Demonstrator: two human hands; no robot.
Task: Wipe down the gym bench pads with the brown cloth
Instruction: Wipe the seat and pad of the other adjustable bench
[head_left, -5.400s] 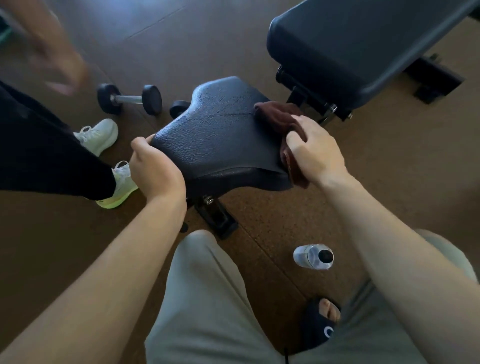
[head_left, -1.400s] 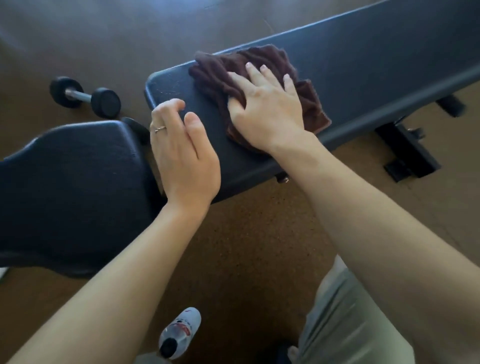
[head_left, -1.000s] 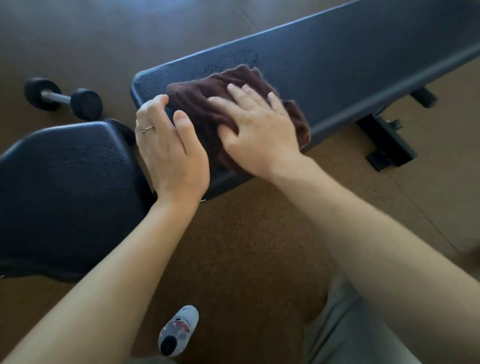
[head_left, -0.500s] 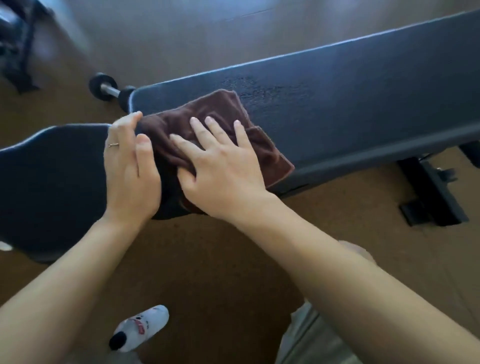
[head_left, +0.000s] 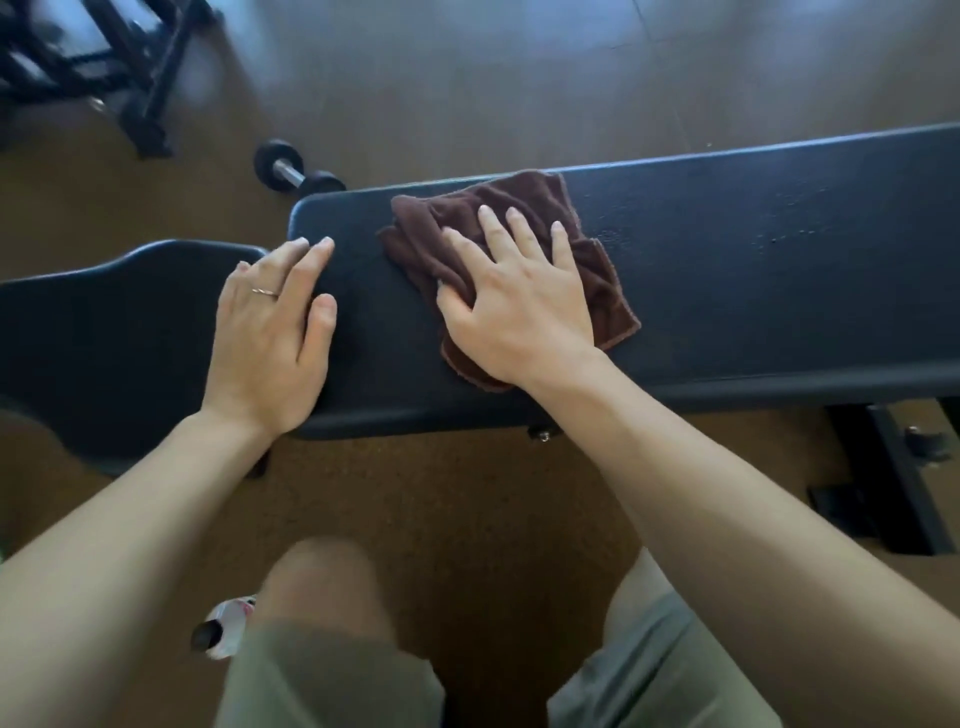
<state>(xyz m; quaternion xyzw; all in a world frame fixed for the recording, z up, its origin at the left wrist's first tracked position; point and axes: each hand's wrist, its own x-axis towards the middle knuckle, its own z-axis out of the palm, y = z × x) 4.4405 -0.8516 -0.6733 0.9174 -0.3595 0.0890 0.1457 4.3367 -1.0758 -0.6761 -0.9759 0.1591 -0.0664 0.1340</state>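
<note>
The brown cloth (head_left: 511, 260) lies bunched on the long back pad (head_left: 727, 291), a little in from that pad's left end. Half a second ago it sat right at that end, its folds against the left hand; it has since slid to the right and a strip of bare pad now shows between the two hands. The right hand (head_left: 514, 306) presses it flat, fingers straight and spread on top, thumb tucked at the cloth's left edge, gripping nothing. The left hand (head_left: 270, 332) rests on the pad's left end, fingers straight and relaxed, a ring on one, steadying the bench rather than holding anything.

I judge the end of the pad done and the stroke to be heading right, where most of the long pad still waits, speckled and dull. The seat pad (head_left: 104, 343) lies to the left, just beside the back pad.

On the brown floor beyond the pad's far left corner lies a small dumbbell (head_left: 296, 174), and a black rack (head_left: 104, 67) stands at far left. A plastic bottle (head_left: 221, 631) lies near the person's knee. Nothing sits on the pad ahead of the cloth.
</note>
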